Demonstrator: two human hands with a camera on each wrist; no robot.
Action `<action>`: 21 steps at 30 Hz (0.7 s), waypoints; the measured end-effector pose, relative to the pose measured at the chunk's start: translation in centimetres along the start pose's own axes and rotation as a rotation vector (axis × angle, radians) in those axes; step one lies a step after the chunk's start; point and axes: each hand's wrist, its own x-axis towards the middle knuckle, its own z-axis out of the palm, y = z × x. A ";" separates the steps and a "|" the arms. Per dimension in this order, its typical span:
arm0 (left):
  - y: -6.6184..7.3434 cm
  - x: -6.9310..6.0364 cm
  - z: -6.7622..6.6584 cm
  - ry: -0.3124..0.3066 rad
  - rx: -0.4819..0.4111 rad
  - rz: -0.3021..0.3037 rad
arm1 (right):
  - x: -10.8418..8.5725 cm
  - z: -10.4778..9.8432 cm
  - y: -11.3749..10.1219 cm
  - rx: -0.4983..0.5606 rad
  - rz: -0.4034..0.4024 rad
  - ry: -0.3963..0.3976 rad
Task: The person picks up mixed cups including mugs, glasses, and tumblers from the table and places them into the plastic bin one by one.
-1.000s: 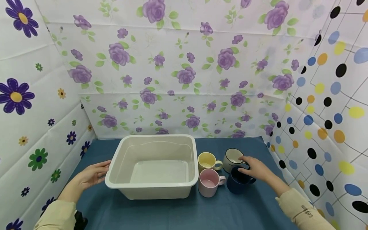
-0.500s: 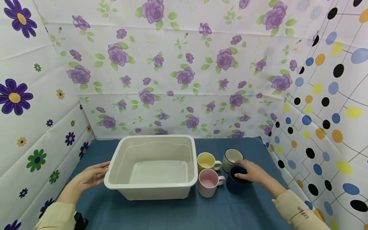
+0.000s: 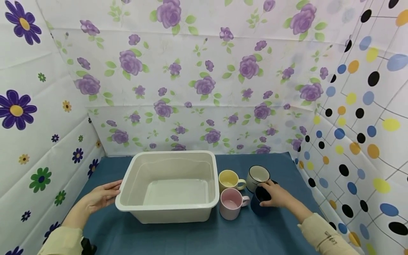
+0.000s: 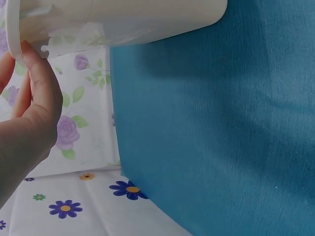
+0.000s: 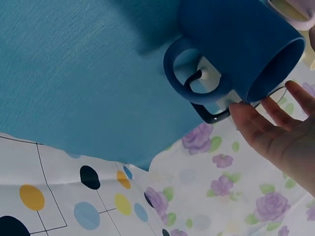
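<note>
The left hand has its fingers extended against the left rim of the cream basin; in the left wrist view the fingertips of that hand touch the underside of the rim. The right hand reaches over the dark blue mug, fingers at its far edge and thumb toward the near side. In the right wrist view, fingertips of the right hand touch the rim of the blue mug. Behind it stands a white mug with a dark rim.
A pink mug and a yellow mug stand between the basin and the other mugs. The blue cloth covers the table. Flowered sheets hang behind and at the left, with a dotted sheet at the right.
The right hand has shifted slightly left and toward the near side, farther over the blue mug. The left hand and the basin stay nearly in place.
</note>
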 end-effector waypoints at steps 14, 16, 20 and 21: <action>0.9 0.6 -0.1 0.055 0.238 -0.038 | 0.6 0.3 0.1 0.045 0.035 0.000; 0.9 0.6 -0.1 0.047 0.239 -0.039 | 0.8 0.3 0.2 0.049 0.039 -0.017; 0.6 0.6 -0.4 0.027 0.190 -0.030 | 0.9 0.5 0.3 0.072 0.021 -0.071; 0.5 0.6 -0.4 0.024 0.175 -0.024 | 1.0 0.5 0.4 0.071 0.015 -0.086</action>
